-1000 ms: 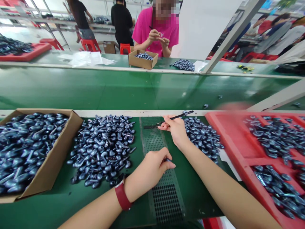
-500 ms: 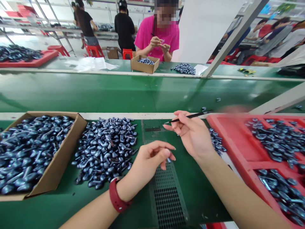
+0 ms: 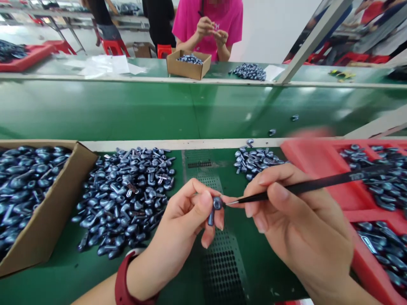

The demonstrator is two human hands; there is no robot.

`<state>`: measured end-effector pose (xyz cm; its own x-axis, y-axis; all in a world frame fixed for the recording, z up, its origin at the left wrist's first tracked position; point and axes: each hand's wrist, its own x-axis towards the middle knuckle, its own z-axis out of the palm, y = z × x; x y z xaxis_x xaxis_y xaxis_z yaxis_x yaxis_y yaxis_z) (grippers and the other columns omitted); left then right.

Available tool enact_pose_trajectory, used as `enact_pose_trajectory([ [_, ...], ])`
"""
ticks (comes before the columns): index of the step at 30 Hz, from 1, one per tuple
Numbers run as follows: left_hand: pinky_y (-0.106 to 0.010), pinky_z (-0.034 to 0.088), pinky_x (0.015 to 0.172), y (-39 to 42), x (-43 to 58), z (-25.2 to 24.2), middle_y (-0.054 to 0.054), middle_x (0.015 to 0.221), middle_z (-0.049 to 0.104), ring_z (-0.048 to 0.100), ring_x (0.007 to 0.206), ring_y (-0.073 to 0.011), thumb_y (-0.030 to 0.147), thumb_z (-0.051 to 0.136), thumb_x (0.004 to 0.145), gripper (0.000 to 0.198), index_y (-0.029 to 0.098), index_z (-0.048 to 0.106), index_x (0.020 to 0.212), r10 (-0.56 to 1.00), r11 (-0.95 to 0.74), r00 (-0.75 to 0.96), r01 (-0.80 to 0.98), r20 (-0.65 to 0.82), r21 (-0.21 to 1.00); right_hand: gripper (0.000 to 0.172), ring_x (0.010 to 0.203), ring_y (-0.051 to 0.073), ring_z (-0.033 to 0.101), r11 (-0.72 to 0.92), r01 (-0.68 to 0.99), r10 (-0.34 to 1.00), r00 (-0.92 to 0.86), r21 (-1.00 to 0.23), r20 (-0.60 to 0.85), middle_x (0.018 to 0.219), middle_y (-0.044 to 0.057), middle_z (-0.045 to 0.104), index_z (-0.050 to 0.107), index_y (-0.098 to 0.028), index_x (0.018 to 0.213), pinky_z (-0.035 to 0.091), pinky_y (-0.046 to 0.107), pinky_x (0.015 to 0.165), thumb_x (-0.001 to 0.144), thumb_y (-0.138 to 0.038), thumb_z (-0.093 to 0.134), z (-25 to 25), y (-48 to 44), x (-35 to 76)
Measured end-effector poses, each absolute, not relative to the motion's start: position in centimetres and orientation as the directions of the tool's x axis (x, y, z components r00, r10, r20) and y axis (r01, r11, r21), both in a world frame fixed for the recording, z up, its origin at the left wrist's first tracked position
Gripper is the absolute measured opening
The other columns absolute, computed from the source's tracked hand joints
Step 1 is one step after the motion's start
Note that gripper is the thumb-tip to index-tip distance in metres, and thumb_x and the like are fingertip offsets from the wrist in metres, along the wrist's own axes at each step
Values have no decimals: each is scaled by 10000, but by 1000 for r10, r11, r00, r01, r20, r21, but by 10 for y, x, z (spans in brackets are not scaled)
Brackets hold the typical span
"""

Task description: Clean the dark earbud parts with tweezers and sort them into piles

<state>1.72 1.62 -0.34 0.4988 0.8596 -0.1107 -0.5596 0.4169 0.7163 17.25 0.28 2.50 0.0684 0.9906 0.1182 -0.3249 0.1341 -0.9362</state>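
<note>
My left hand (image 3: 190, 216) pinches a dark blue earbud shell (image 3: 217, 203) between thumb and fingers, its stem pointing down. In my right hand (image 3: 302, 224) lies a pair of black tweezers (image 3: 305, 185), whose fine silver tip reaches the side of the shell; whether the tip holds anything is too small to tell. Below both hands a perforated sheet (image 3: 222, 267) with rows of black dots lies on the green table. Left of my left hand spreads a heap of earbud shells (image 3: 127, 190). A smaller pile of shells (image 3: 254, 161) sits behind my right hand.
A cardboard box (image 3: 60, 212) full of shells stands at the left. On the right is a red divided tray (image 3: 321, 169) with more shells. Across the green divider (image 3: 143, 110), a person in a pink shirt (image 3: 206, 25) works beside a small box (image 3: 187, 67).
My right hand has come down and nearer, bringing the tweezers tip to the shell. The left hand has turned the shell into view. The whole view has tilted downward.
</note>
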Motion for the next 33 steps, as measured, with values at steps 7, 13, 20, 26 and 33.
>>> enact_pose_trajectory([
  [7, -63, 366, 390, 18, 18, -4, 28, 629, 604, 457, 423, 0, 243, 517, 923, 188, 145, 631, 810, 861, 438, 475, -505, -185, 744, 75, 595, 90, 616, 123, -221, 991, 82, -968, 107, 731, -6, 657, 657, -223, 895, 502, 147, 506, 895, -242, 584, 19, -1, 171],
  [13, -72, 378, 389, 16, 18, -6, 31, 652, 624, 468, 417, -4, 252, 539, 911, 173, 153, 570, 773, 855, 447, 486, -519, -178, 728, 77, 531, 87, 588, 98, -189, 993, 90, -977, 82, 684, -16, 649, 666, -227, 881, 509, 158, 474, 889, -252, 593, 20, -1, 172],
  [20, -77, 377, 384, 17, 18, -6, 18, 647, 624, 457, 431, -17, 248, 537, 910, 176, 150, 563, 766, 854, 458, 479, -505, -204, 732, 82, 543, 89, 593, 91, -127, 993, 91, -988, 80, 649, -18, 642, 671, -241, 869, 503, 154, 478, 890, -238, 591, 20, -1, 173],
  [26, -68, 386, 382, 17, 19, -5, 14, 647, 632, 453, 432, -13, 238, 538, 907, 189, 143, 551, 745, 856, 458, 477, -518, -201, 722, 87, 570, 94, 597, 85, -83, 993, 86, -993, 77, 667, -24, 651, 674, -256, 869, 494, 162, 485, 892, -238, 591, 20, -1, 176],
  [33, -77, 372, 373, 16, 19, -6, 12, 649, 631, 448, 407, -12, 238, 529, 909, 197, 152, 525, 732, 853, 466, 479, -518, -208, 717, 90, 555, 126, 593, 83, -48, 993, 87, -995, 79, 623, -11, 636, 676, -259, 861, 496, 214, 464, 888, -252, 591, 21, -2, 176],
])
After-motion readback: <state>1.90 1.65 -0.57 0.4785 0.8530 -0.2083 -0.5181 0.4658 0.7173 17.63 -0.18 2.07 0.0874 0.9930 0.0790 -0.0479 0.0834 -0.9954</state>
